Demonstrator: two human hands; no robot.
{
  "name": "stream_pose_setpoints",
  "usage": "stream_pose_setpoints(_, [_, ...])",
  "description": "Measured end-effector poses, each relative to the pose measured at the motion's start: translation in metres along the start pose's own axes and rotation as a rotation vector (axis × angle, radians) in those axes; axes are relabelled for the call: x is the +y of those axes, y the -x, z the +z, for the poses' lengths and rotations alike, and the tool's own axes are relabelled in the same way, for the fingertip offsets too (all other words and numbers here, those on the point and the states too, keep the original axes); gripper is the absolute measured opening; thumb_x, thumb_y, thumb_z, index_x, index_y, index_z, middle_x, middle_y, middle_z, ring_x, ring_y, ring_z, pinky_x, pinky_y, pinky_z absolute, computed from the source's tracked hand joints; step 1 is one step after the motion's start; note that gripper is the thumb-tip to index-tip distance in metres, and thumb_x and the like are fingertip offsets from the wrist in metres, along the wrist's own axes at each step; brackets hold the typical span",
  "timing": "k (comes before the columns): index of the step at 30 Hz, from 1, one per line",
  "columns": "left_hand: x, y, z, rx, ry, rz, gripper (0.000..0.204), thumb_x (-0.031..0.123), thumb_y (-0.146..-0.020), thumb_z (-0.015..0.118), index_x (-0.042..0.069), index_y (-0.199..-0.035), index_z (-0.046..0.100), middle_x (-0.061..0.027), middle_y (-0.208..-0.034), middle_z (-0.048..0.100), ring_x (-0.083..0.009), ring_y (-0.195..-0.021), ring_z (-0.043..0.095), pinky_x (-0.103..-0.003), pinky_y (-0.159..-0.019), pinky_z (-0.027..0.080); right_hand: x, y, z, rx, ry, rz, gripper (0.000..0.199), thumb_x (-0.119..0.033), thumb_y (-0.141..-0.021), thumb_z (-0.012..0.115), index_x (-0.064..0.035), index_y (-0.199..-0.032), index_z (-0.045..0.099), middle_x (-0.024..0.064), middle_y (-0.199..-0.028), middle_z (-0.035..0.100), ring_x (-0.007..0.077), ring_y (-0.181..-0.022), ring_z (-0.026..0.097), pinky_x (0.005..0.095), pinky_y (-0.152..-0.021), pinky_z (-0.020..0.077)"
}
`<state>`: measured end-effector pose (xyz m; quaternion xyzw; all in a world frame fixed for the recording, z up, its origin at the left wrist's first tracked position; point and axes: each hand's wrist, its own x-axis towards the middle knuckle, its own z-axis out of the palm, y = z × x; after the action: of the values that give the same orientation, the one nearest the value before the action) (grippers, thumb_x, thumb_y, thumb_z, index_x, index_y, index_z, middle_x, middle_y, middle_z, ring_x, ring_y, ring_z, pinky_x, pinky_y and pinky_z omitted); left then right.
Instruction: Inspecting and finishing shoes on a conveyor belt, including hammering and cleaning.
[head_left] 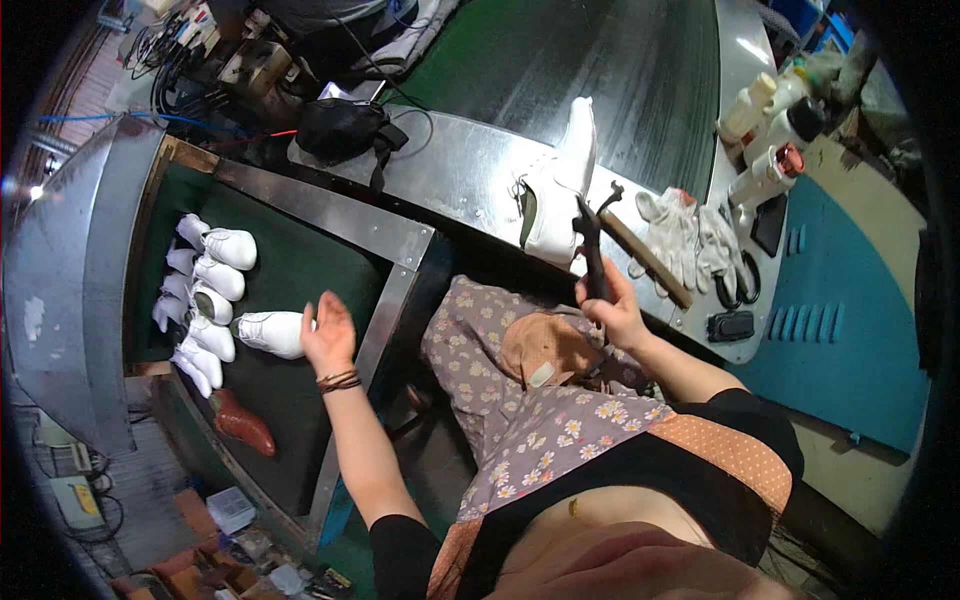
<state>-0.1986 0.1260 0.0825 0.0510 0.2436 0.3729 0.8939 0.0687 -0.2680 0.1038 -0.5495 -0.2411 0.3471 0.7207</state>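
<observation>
Right at the fingertips of the left hand (330, 335) sits a white shoe (272, 333) lying on its side on the dark green belt (300, 260), the fingers spread apart and loose, palm open, hovering just beside the shoe's heel end without clearly gripping it, though I can't tell if a fingertip is actually touching. Past that shoe, further out from the fingers, there's a whole cluster of white shoes (205, 285) bunched together on the same belt, and a single brown shoe last (242, 423) lies nearer the person, well apart from the hand. Over on the other side, the right hand (610, 310) has its fingers wrapped tight around the handles of a pair of dark pincers (592, 245), tool pointing up and away from the knuckles. Just above the pincer head, another white shoe (560, 185) stands tipped up on the metal table (470, 170), toe end pointing up, close to the tool but I can't say if they touch. Off to the outer side of the right fingers there's a wooden-handled brush (645, 260), a pair of white work gloves (685, 235), scissors (738, 285) and a few white bottles (765, 130) further back. A black bag (345, 130) rests on the table's far left end.
</observation>
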Motion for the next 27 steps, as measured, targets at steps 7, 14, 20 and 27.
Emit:
stream_pose_setpoints(7, [-0.206, -0.016, 0.141, -0.39, -1.087, -0.114, 0.052, 0.026, -0.091, 0.059, -0.002, -0.132, 0.042, -0.0227, -0.122, 0.054, -0.0313, -0.114, 0.053, -0.036, -0.095, 0.044, 0.003, 0.014, -0.016, 0.051, -0.125, 0.036, 0.061, 0.0, -0.076, 0.048, -0.0039, -0.136, 0.039, 0.0025, -0.087, 0.055, 0.0082, -0.071, 0.05, 0.0226, -0.064, 0.0441])
stream_pose_setpoints(14, [-0.275, -0.074, 0.145, -0.537, -2.001, 0.565, 0.075, 0.037, -0.071, 0.075, 0.001, -0.13, 0.046, -0.026, -0.133, 0.044, -0.0382, -0.124, 0.042, -0.041, -0.103, 0.034, -0.006, 0.046, -0.069, 0.253, 0.142, 0.016, 0.063, 0.002, -0.076, 0.046, -0.0034, -0.138, 0.04, 0.0046, -0.097, 0.058, 0.0078, -0.08, 0.051, 0.0214, -0.074, 0.0435])
stream_pose_setpoints(20, [-0.156, -0.075, 0.108, 0.458, -2.586, 0.868, 0.065, 0.036, -0.07, 0.072, 0.009, -0.126, 0.051, -0.0177, -0.14, 0.033, -0.0392, -0.13, 0.03, -0.063, -0.097, 0.032, -0.05, 0.04, -0.123, 0.405, 0.994, -0.148, 0.06, -0.001, -0.07, 0.052, -0.003, -0.13, 0.048, 0.0192, -0.109, 0.059, 0.0308, -0.094, 0.059, 0.0313, -0.086, 0.0461])
stream_pose_setpoints(27, [-0.007, -0.062, -0.003, 1.092, -2.399, 0.32, 0.066, 0.042, -0.073, 0.071, 0.014, -0.129, 0.053, -0.0197, -0.145, 0.032, -0.0435, -0.134, 0.024, -0.065, -0.102, 0.025, -0.035, 0.007, -0.137, 0.267, 1.41, -0.065, 0.048, -0.004, -0.073, 0.06, -0.0072, -0.121, 0.056, 0.0146, -0.117, 0.055, 0.0328, -0.108, 0.051, 0.04, -0.094, 0.0417])
